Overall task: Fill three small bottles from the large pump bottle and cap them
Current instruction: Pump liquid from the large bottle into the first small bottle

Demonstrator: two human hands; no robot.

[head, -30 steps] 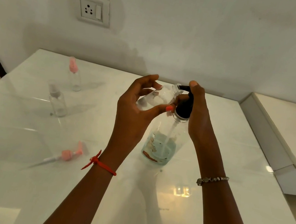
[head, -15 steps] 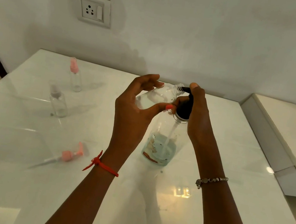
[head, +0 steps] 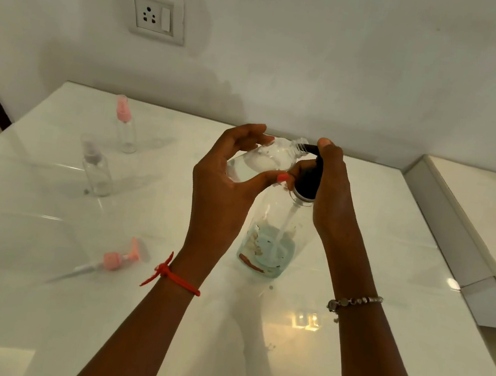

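Nearest, a loose pink pump cap (head: 120,260) lies on its side on the white table (head: 30,300), left of the large pump bottle (head: 270,242), which stands upright and clear, its pale blue label too blurred to read. Above it the left hand (head: 224,184) curls thumb and fingers round a tilted, uncapped small bottle (head: 263,164), perhaps part-filled with clear liquid. Its mouth meets the spout of the black pump head (head: 307,180), which the right hand (head: 332,194) wraps, one fingertip on top. Farther left stand a grey-topped bottle (head: 96,171) and, beyond it, a pink-topped bottle (head: 125,127).
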